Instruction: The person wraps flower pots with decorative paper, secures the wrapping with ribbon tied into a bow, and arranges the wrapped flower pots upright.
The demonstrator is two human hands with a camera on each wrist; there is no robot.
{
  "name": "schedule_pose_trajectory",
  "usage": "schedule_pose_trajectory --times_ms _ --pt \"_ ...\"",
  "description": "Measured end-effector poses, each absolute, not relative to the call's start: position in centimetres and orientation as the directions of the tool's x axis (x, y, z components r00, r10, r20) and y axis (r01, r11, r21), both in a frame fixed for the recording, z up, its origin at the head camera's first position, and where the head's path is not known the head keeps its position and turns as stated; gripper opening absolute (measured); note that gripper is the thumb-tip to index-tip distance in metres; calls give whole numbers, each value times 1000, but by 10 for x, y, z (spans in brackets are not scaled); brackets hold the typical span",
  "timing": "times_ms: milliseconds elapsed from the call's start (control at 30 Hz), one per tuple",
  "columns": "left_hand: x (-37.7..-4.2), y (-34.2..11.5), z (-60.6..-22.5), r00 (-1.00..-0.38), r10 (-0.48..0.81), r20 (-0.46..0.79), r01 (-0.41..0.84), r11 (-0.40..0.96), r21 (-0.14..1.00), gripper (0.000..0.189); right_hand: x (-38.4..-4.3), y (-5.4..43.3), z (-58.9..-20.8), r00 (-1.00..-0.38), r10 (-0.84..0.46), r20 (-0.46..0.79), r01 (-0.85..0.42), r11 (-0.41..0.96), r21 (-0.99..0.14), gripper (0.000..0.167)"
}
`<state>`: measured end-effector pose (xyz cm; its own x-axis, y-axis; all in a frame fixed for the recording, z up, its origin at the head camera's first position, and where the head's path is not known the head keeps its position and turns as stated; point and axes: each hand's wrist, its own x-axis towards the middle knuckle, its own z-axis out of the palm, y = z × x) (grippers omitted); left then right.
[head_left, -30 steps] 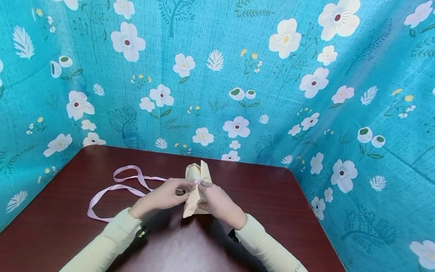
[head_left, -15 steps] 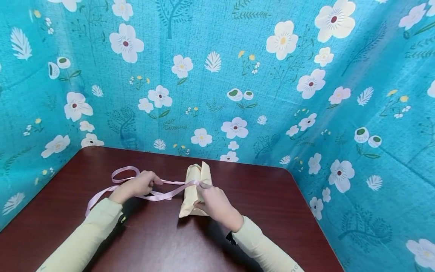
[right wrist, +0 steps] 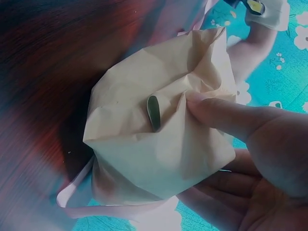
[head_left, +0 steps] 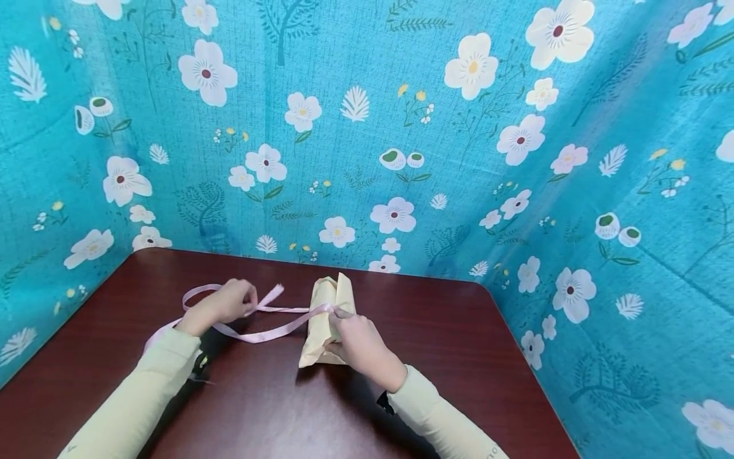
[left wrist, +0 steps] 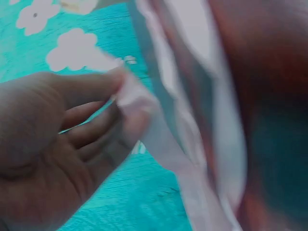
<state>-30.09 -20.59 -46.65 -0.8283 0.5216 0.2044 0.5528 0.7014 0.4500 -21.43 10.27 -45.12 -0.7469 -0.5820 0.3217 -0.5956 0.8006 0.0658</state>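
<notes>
A cream paper parcel [head_left: 321, 328] lies on the table, a pink ribbon [head_left: 275, 331] running across it and off to the left. My right hand [head_left: 362, 341] holds its right side, the thumb at the ribbon. In the right wrist view the thumb presses the folded end of the paper parcel [right wrist: 134, 163], the fingers underneath. A narrow green thing [right wrist: 153, 113] shows in a gap of the paper. To the left, my left hand [head_left: 226, 303] pinches the ribbon, a loose end sticking up beside it. In the left wrist view thumb and fingertips grip the ribbon [left wrist: 163, 139], somewhat blurred.
The dark red-brown table [head_left: 269, 408] has rounded far corners. Behind it and at both sides hangs a turquoise floral cloth [head_left: 344, 159]. Loops of ribbon lie on the table around and behind my left forearm.
My left hand has moved left from the parcel and now holds the ribbon, its end turned up. The right hand stays on the parcel, where the ribbon now shows stretched across.
</notes>
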Motion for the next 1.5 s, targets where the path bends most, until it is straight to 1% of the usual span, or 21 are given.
schedule_pose_trajectory --times_ms 100,167,233,400,633,733,867,967,1067,1167,1300,1400,1467,1500 --pt "-307 -195 -455 -829 452 330 559 659 502 14 -213 102 -451 -750 -575 329 -587 807 72 39" --pt "-310 -184 -448 -825 423 375 565 618 546 12 -211 101 -451 -754 -568 331 -578 812 77 39" --pt "-312 -169 -440 -826 414 383 563 565 604 9 -211 100 -451 -757 -564 330 -571 816 83 38" --pt "-316 -126 -421 -815 429 390 569 465 678 5 -209 96 -453 -756 -563 334 -559 821 120 36" --pt "-331 -64 -400 -766 509 392 610 386 692 7 -209 92 -455 -748 -562 353 -549 823 147 36" --pt "-339 -40 -392 -745 542 389 623 358 696 8 -208 92 -455 -746 -565 352 -549 822 153 39" --pt "-348 -10 -377 -715 570 404 649 328 686 8 -208 92 -456 -750 -562 349 -545 824 155 47" --pt "-351 14 -365 -697 583 418 665 309 680 8 -207 92 -457 -745 -555 371 -534 829 168 41" --pt "-353 33 -361 -669 615 417 687 300 662 9 -207 92 -457 -734 -549 400 -520 833 189 33" --pt "-356 40 -365 -635 672 381 708 309 635 17 -206 92 -458 -729 -548 409 -521 833 187 34" --pt "-362 27 -373 -609 719 333 726 337 600 26 -206 93 -458 -730 -555 398 -536 827 170 36" --pt "-365 4 -377 -619 732 285 714 374 592 25 -206 95 -458 -732 -562 385 -536 824 185 47" --pt "-365 -16 -379 -633 732 252 707 413 575 22 -207 96 -457 -734 -563 380 -532 824 195 50" --pt "-365 -26 -380 -637 732 241 709 434 555 19 -207 96 -456 -738 -560 377 -528 827 193 48"
